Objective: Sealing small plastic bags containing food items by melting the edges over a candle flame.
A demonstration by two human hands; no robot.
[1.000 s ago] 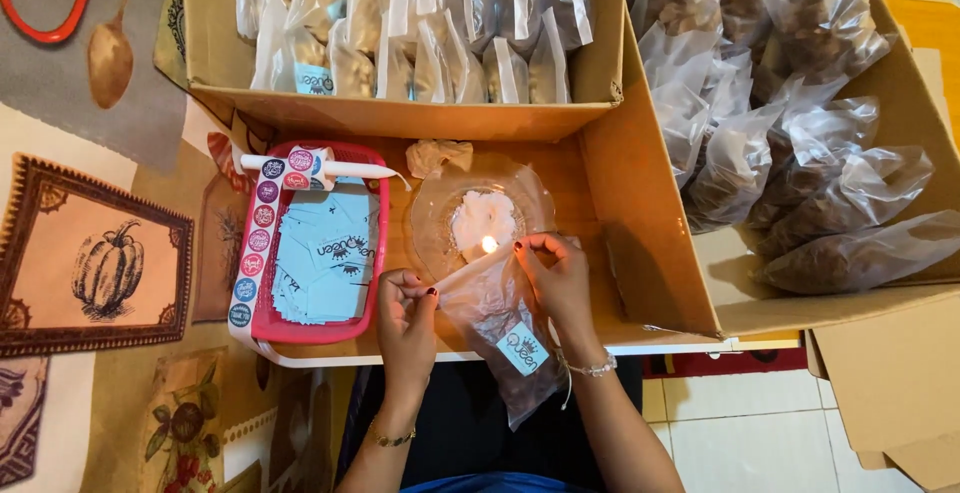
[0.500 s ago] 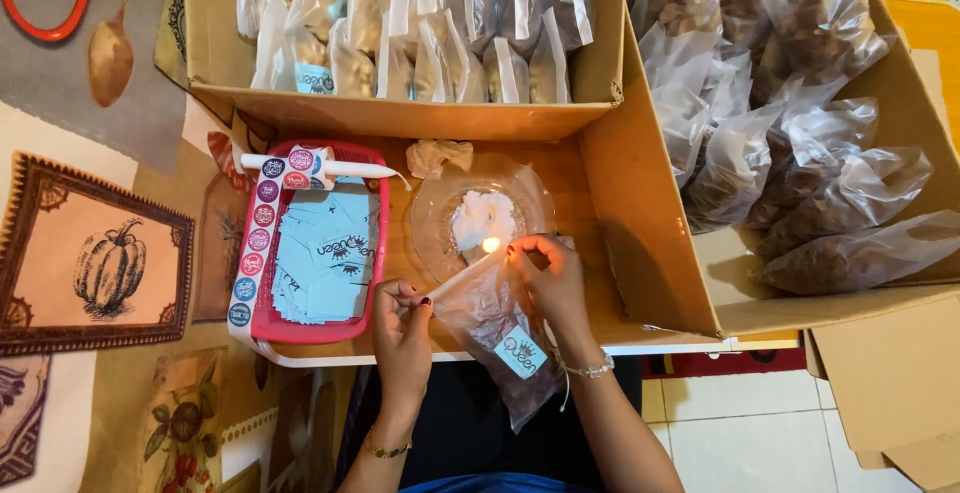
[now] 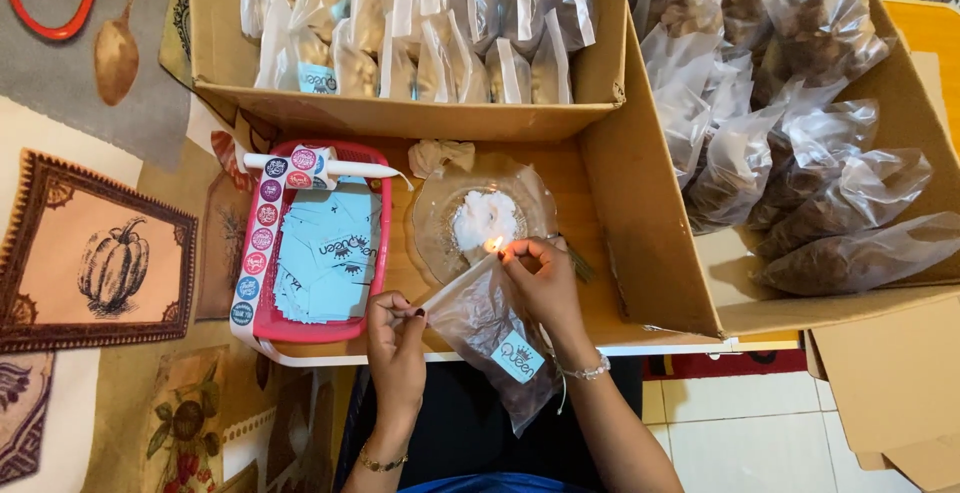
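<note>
Now both hands [image 3: 400,338] [image 3: 540,278] stretch the plastic bag [image 3: 490,328] edge at the flame [image 3: 492,245].

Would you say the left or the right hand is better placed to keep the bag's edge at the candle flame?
Probably the right hand: it pinches the clear bag beside the flame, while the left hand holds the far corner.

Red tray [image 3: 375,215], pale blue cards [image 3: 325,258], clear bag [image 3: 490,328], seemingly white candle [image 3: 478,221]
</note>
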